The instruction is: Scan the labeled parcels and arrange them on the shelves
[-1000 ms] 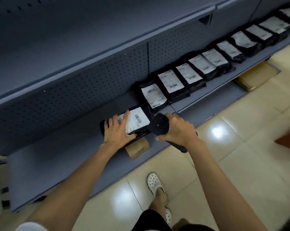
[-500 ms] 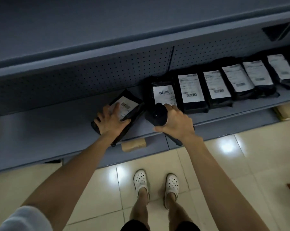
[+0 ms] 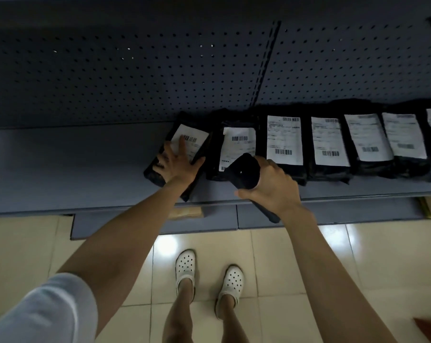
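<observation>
A black parcel (image 3: 197,134) with a white barcode label lies tilted on the grey shelf (image 3: 61,157), at the left end of a row of several black labelled parcels (image 3: 328,144). My left hand (image 3: 177,164) lies flat on it with fingers spread over the label. My right hand (image 3: 271,184) grips a black handheld scanner (image 3: 244,172), its head over the front edge of the neighbouring parcel (image 3: 236,142).
A perforated grey back panel (image 3: 135,70) rises behind the shelf. A lower shelf (image 3: 209,219) holds a brown parcel (image 3: 184,212). Below are beige floor tiles (image 3: 271,256) and my feet in white clogs. The shelf's left part is bare.
My left hand has pushed the tilted parcel deeper onto the shelf, up against the row. The view has swung to face the shelf squarely. The scanner stays in my right hand.
</observation>
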Tool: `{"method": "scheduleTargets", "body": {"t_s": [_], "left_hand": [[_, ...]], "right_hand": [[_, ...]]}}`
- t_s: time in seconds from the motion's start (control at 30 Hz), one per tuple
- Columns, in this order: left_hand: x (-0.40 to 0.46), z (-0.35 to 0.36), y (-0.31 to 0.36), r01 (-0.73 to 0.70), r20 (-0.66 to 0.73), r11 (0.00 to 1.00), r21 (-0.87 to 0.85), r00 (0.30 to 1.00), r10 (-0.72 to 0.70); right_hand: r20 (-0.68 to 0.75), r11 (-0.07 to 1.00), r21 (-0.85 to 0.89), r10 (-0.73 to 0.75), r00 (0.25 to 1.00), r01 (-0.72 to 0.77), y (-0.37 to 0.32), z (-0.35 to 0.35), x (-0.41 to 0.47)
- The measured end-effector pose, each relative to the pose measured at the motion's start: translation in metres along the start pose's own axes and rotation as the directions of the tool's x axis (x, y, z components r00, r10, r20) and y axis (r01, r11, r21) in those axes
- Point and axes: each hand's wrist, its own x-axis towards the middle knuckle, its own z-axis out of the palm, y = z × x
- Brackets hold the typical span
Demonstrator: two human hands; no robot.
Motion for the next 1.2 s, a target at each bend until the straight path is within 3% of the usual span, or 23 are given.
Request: {"method": "scheduleTargets", "body": {"t_s": [0.23, 0.5, 0.77, 0.97, 1.07, 1.2], "left_hand": [[-0.013, -0.008, -0.022, -0.006, 0.077, 0.999, 0.035, 0.997, 0.003], [-0.009, -0.003, 0.024, 0.068, 0.12, 0.996, -0.064, 0.991, -0.06], [-0.031, 0.008, 0.019, -0.168, 0.092, 0.986, 0.022, 0.982, 0.165], [-0.019, -0.011, 0.009, -0.224, 0.287, 0.973, 0.054, 0.937, 0.199], [-0.038, -0.03, 0.003, -0.278, 0.214, 0.947, 0.163, 0.946, 0.241], [-0.077, -0.061, -0.033, -0.333, 0.051, 0.931, 0.149, 0.943, 0.329]], "right_hand": [[0.041, 0.999, 0.011, -0.035, 0.999, 0.035, 0.003, -0.007, -0.003], [0.025, 0.998, -0.005, -0.066, 0.997, 0.067, 0.009, -0.019, 0.004], [0.038, 0.997, -0.009, -0.078, 0.996, 0.078, 0.014, -0.019, -0.001], [0.058, 0.994, -0.031, -0.103, 0.993, 0.105, 0.003, -0.022, -0.012], [0.07, 0.988, -0.045, -0.141, 0.988, 0.144, -0.012, -0.027, -0.019], [0.094, 0.974, -0.06, -0.211, 0.973, 0.217, -0.047, -0.031, -0.028]]}}
